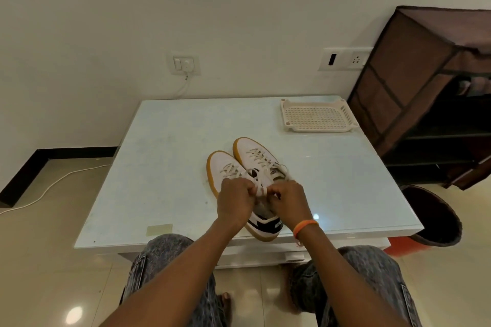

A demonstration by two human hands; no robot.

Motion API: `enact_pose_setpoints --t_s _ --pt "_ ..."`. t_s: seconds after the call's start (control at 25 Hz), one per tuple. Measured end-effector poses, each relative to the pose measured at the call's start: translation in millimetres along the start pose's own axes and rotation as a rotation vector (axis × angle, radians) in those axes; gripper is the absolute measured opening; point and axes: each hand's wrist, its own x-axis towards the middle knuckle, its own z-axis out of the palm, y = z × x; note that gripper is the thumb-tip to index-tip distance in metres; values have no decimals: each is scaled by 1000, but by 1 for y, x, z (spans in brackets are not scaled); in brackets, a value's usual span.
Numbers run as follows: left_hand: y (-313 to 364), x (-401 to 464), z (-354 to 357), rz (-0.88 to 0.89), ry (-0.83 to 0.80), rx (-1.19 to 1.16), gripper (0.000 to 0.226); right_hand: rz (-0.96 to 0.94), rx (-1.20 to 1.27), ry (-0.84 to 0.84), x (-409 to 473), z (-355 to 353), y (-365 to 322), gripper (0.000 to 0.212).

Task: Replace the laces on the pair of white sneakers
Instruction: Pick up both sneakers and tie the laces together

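Two white sneakers with tan gum soles lie side by side on the pale table (164,156), toes pointing away from me. The left sneaker (225,167) and the right sneaker (255,152) both carry cream laces through their eyelets. My left hand (235,206) and my right hand (288,200) meet over the near end of the left sneaker. Each hand pinches a part of that shoe's lace (259,190), which loops between the fingers. My hands hide the shoe's top eyelets and tongue. A dark heel tab (275,225) shows under my right wrist.
A cream perforated plastic tray (317,115) sits at the table's far right corner. A brown fabric shoe rack (425,87) stands to the right, with a dark bin (435,215) below it. A white cable (53,183) runs across the floor at left. My knees are against the table's near edge.
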Motion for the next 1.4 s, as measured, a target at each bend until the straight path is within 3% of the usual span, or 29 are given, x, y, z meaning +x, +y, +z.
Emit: enact_pose_setpoints --t_s 0.08,0.12,0.24,0.32,0.44,0.52,0.6,0.72,0.84,1.0,1.08,1.16,1.24,1.32,1.4 --pt "3 -4 3 39 -121 243 8 -98 -351 -99 -1 4 0 8" --pt "7 -3 4 55 -181 354 10 -51 -484 -139 0 5 -3 15" --pt "16 5 -5 54 -460 362 25 171 -519 -263 10 -4 -8 24" --pt "18 11 -20 104 -605 274 23 184 -445 -292 15 -19 -12 25" --pt "12 15 -38 100 -417 165 19 -7 -140 -239 13 -29 -20 52" --pt "9 13 -45 63 -212 172 23 -129 -215 -429 12 -23 -21 60" --pt "1 11 -41 107 -91 221 36 -166 -374 -491 11 -21 -16 40" --pt "-8 4 -21 324 -162 348 30 -295 -685 -437 7 -21 -14 25" --pt "-18 -8 1 365 -236 453 23 -234 -703 -394 4 -15 -21 24" --pt "-10 -13 19 223 -107 516 23 33 -352 -190 19 -27 -7 33" --pt "1 -13 26 91 -54 447 18 87 -227 -270 16 -38 2 29" --pt "3 -8 30 39 -15 338 15 77 -157 -478 -3 -39 8 41" --pt "-3 -3 27 58 -21 205 15 42 -323 -541 -23 -33 13 53" --pt "-13 -5 16 57 -61 13 12 -13 -533 -515 -28 -28 13 49" --pt "-21 -15 3 1 22 -185 8 -36 -606 -559 -24 -31 8 48"
